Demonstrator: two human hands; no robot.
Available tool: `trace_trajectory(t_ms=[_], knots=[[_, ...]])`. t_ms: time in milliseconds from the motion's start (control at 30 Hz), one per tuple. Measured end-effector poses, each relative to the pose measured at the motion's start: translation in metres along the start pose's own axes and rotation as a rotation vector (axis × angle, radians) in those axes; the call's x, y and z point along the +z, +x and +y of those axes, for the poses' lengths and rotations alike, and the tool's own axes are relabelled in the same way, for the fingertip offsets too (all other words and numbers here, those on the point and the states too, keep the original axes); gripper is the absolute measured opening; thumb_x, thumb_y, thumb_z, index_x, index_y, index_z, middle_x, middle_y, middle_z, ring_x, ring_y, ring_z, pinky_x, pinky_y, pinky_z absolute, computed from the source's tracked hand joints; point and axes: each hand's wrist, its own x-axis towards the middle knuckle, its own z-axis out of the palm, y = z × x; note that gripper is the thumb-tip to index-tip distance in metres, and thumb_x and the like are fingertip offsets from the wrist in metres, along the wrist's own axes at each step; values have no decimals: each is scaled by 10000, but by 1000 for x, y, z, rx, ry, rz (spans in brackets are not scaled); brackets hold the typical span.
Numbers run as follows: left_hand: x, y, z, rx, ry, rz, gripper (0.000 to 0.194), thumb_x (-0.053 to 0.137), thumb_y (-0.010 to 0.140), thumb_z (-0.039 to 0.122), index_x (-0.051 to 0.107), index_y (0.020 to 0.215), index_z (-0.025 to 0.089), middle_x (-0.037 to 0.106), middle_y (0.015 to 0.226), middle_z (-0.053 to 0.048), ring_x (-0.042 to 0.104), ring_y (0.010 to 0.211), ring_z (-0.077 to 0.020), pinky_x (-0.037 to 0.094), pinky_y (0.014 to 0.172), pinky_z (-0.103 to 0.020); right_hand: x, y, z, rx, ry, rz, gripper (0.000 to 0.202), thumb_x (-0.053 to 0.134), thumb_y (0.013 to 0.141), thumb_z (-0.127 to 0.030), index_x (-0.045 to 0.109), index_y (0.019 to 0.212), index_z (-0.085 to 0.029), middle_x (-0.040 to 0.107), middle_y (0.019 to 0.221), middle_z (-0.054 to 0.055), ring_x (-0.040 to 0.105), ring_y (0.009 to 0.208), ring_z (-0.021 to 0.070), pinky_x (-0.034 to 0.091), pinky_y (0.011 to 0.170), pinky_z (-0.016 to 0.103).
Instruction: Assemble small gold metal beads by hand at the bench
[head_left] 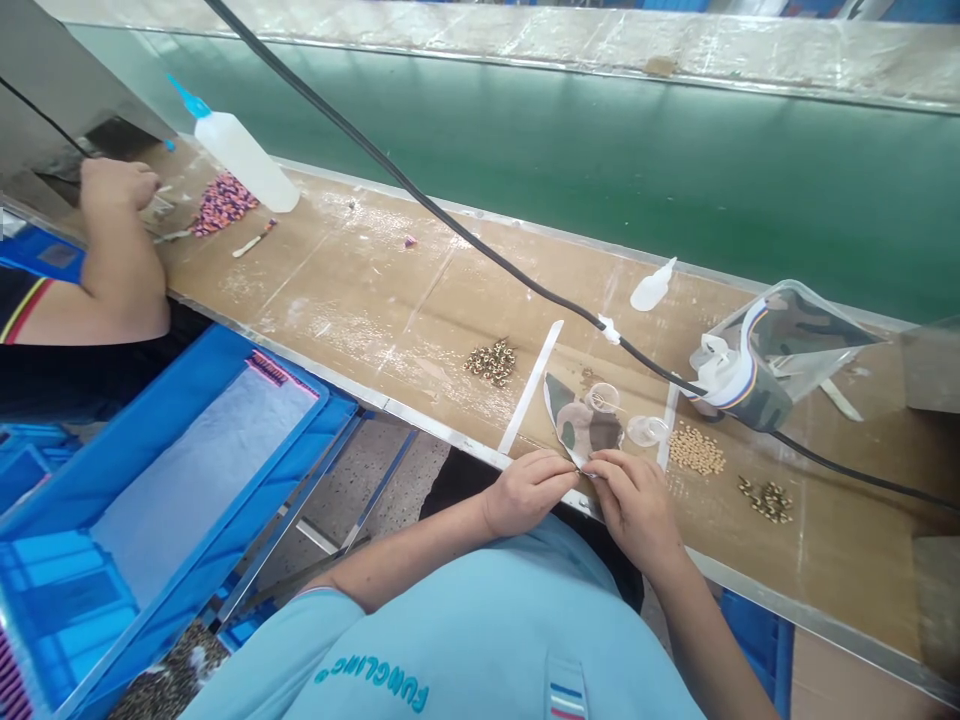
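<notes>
My left hand (531, 492) and my right hand (636, 502) meet at the table's near edge, fingertips pinched together. Whatever small thing is between them is mostly covered by the fingers. Just beyond the fingertips lies a camouflage-patterned piece (574, 420) with a pale edge, its near corner reaching the fingers. A small clear cup (602, 398) stands at this piece, and a second clear cup (646, 431) is beside it. Right of the cups is a pile of tan beads (696, 450). Small brass-coloured parts lie in one heap (766, 499) at right and another heap (491, 362) at left.
A black cable (420, 195) crosses above the table (337, 290). At right sits a camouflage and clear-plastic bag (772, 350); behind is a small white bottle (652, 288). At far left, a co-worker's hand (120, 185) is near a large bottle (247, 160). Blue crates (172, 480) stand below left.
</notes>
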Motion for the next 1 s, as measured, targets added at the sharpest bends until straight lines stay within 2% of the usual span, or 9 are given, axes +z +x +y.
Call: trace_trajectory(t_ms=[233, 567, 767, 1000], knots=[[0, 2, 1, 7, 17, 18, 167, 486, 846, 57, 583, 964, 123, 650, 842, -89, 604, 794, -144, 542, 727, -267, -1, 2, -4, -45, -60, 1, 187, 431, 895, -102, 588, 945, -192, 630, 927, 55, 545, 810, 150, 407, 750, 295], [2, -5, -1, -91, -58, -20, 226, 447, 857, 72, 607, 994, 154, 654, 876, -91, 612, 824, -149, 526, 750, -272, 3, 0, -3, -4, -27, -1, 213, 416, 888, -113, 590, 958, -214, 614, 950, 59, 561, 859, 164, 434, 764, 300], [2, -6, 0, -154, -85, -76, 231, 433, 870, 94, 642, 950, 154, 656, 868, -96, 611, 829, -153, 518, 772, -273, 2, -1, 0, -44, -94, -32, 240, 402, 896, -124, 615, 950, -220, 622, 929, 47, 551, 803, 148, 425, 739, 290], [2, -6, -1, -138, -97, -53, 240, 430, 867, 90, 633, 981, 147, 651, 866, -102, 607, 829, -158, 517, 773, -280, 1, -2, -1, -28, -158, -96, 288, 372, 908, -137, 634, 991, -224, 620, 981, 58, 548, 800, 154, 429, 754, 303]])
